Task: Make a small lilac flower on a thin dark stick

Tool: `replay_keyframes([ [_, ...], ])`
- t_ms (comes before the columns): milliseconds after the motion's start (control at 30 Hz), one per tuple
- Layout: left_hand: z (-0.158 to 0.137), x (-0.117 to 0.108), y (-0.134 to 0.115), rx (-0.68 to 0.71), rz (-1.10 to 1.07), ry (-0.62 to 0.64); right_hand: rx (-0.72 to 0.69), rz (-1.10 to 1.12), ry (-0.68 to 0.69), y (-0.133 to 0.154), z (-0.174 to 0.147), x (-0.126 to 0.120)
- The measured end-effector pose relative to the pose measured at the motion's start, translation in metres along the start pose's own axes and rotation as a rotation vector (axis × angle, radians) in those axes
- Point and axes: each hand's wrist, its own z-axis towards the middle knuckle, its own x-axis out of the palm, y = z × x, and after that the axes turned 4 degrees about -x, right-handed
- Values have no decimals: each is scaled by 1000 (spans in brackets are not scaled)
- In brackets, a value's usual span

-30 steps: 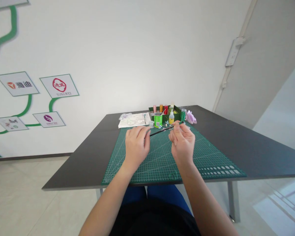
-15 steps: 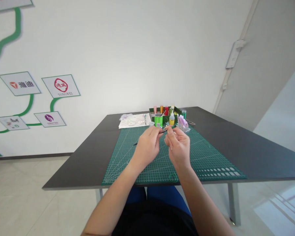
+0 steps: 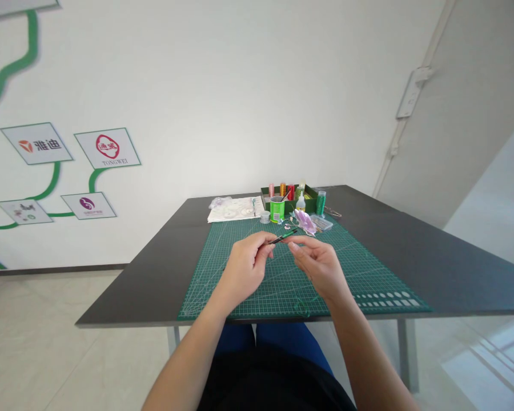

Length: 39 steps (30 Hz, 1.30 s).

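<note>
My left hand [image 3: 249, 264] is closed, pinching a slim dark stick [image 3: 286, 234] with a green stretch near its far right end. The stick slants up to the right above the green cutting mat [image 3: 223, 285]. My right hand [image 3: 319, 264] is just to the right, thumb and forefinger close together beside the stick; anything as thin as a thread between them is too small to see. On the mat near its front edge lies a small loose tangle of green thread [image 3: 302, 307]. Beyond my hands sits a purple fabric-like flower [image 3: 305, 221].
At the back stand a bright green can [image 3: 277, 210], a small glue bottle [image 3: 300, 202], a dark green box [image 3: 312, 204] with coloured thread spools, a green tube [image 3: 321, 202] and a clear case [image 3: 323, 223]. White sheets [image 3: 233, 210] lie to the left.
Both hands have come down a little toward me, and my right hand has shifted right. The stick's green end and the purple flower now show more fully.
</note>
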Motion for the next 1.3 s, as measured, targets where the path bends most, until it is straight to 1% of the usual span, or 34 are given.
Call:
replay_keyframes([
  [100, -6, -2, -6, -68, -86, 71, -53, -119, -22, 5, 3, -5],
  [167, -10, -3, -9, -103, -162, 125, -145, -221, -4, 7, 7, -8],
  [267, -15, -5, -13, -147, -278, 226, -314, -329, 53, 10, 12, -12],
  [300, -16, -6, -15, -159, -303, 263, -346, -345, 78, 12, 13, -13],
  [367, -19, -8, -17, -172, -314, 329, -352, -355, 151, 16, 17, -14],
  [433, -20, -11, -20, -163, -268, 375, -328, -337, 255, 23, 24, -17],
  [467, -21, -13, -21, -148, -229, 391, -306, -325, 331, 28, 30, -18],
  [600, -23, -17, -23, -54, -23, 427, -195, -341, 730, 53, 57, -29],
  [633, -23, -17, -23, -41, 35, 421, -177, -372, 795, 61, 63, -31],
  [700, -24, -16, -21, -34, 137, 379, -168, -471, 864, 77, 68, -34],
  [767, -25, -13, -18, -38, 204, 324, -207, -612, 866, 91, 62, -33],
  [867, -24, -10, -13, -58, 242, 244, -318, -816, 775, 103, 36, -27],
  [967, -22, -10, -11, -87, 209, 210, -415, -971, 651, 99, 0, -21],
  [1067, -19, -13, -10, -131, 120, 219, -439, -1084, 564, 88, -28, -18],
  [1133, -19, -14, -10, -156, 68, 236, -435, -1105, 530, 84, -38, -16],
  [1200, -20, -15, -11, -166, 42, 252, -404, -1078, 524, 86, -42, -16],
  [1267, -21, -15, -12, -160, 48, 250, -338, -1007, 560, 91, -41, -17],
  [1300, -22, -14, -13, -152, 59, 246, -295, -946, 602, 94, -39, -19],
])
